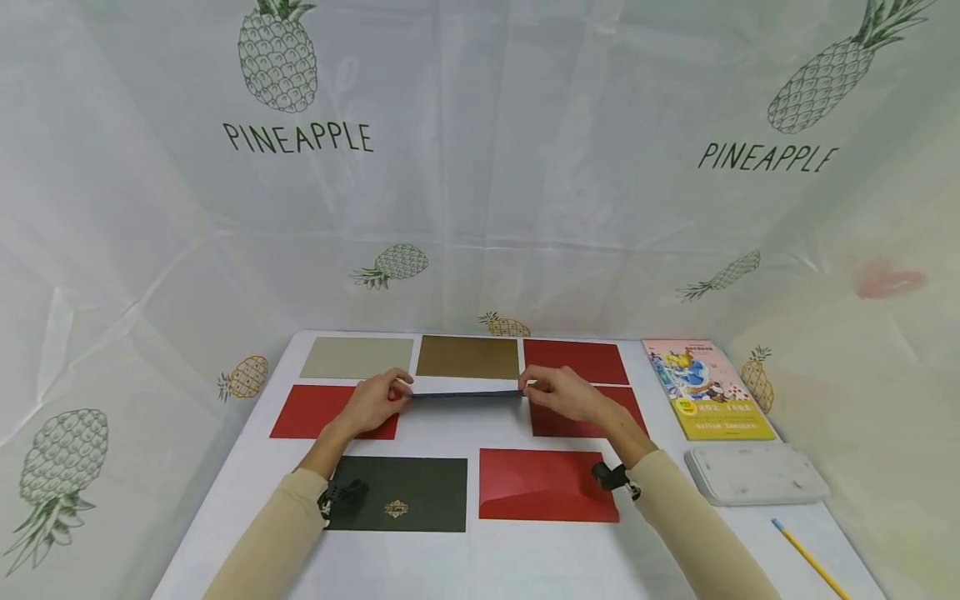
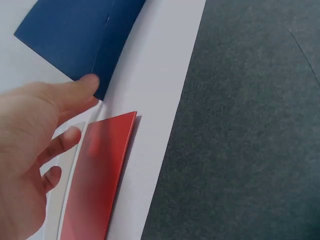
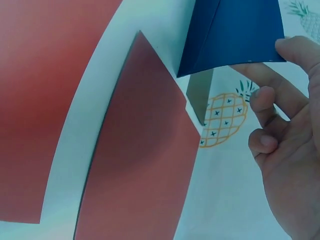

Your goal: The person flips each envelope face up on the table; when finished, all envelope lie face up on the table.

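My left hand (image 1: pixel 371 403) and right hand (image 1: pixel 567 394) hold a dark blue envelope (image 1: pixel 467 394) between them, one at each end. From the head it appears almost edge-on, a thin strip raised over the middle of the table. In the left wrist view, the left thumb and a finger pinch a corner of the blue envelope (image 2: pixel 65 37), above a red envelope (image 2: pixel 97 165). The right wrist view has the right thumb and forefinger pinching the other end, where seam lines cross the blue paper (image 3: pixel 240 32); a dark red envelope (image 3: pixel 142 135) lies below.
Beige (image 1: pixel 357 357), brown (image 1: pixel 468 357) and red (image 1: pixel 574 362) envelopes lie along the back. Nearer are a dark green envelope (image 1: pixel 431 492) with a gold emblem and a red one (image 1: pixel 540 483). On the right are a book (image 1: pixel 705 392), a pale case (image 1: pixel 757 475) and a pencil (image 1: pixel 810 558).
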A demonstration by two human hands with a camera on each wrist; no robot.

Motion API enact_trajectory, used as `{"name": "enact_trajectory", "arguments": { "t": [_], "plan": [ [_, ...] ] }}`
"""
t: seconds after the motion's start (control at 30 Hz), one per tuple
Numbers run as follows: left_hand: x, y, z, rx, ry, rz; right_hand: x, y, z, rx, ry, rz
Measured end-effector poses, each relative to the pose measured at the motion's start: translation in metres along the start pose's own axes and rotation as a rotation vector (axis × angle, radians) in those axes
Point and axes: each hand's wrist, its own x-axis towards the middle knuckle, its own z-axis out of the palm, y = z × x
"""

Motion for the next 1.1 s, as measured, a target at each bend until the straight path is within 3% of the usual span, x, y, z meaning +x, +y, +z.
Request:
{"name": "enact_trajectory", "arguments": {
  "t": [0.13, 0.5, 0.83, 1.1],
  "plan": [
    [0.0, 0.003, 0.001, -0.022, 0.018, -0.046, -0.002, 0.001, -0.001, -0.009, 0.035, -0.033],
    [-0.005, 0.003, -0.001, -0.026, 0.062, -0.042, 0.003, -0.002, -0.002, -0.053, 0.115, -0.078],
    [-0.008, 0.005, 0.001, -0.071, 0.105, -0.046, 0.005, -0.003, -0.001, -0.087, 0.164, -0.019],
    [-0.01, 0.006, 0.001, -0.103, 0.103, -0.064, 0.012, -0.001, 0.001, -0.234, 0.179, 0.011]
  ]
}}
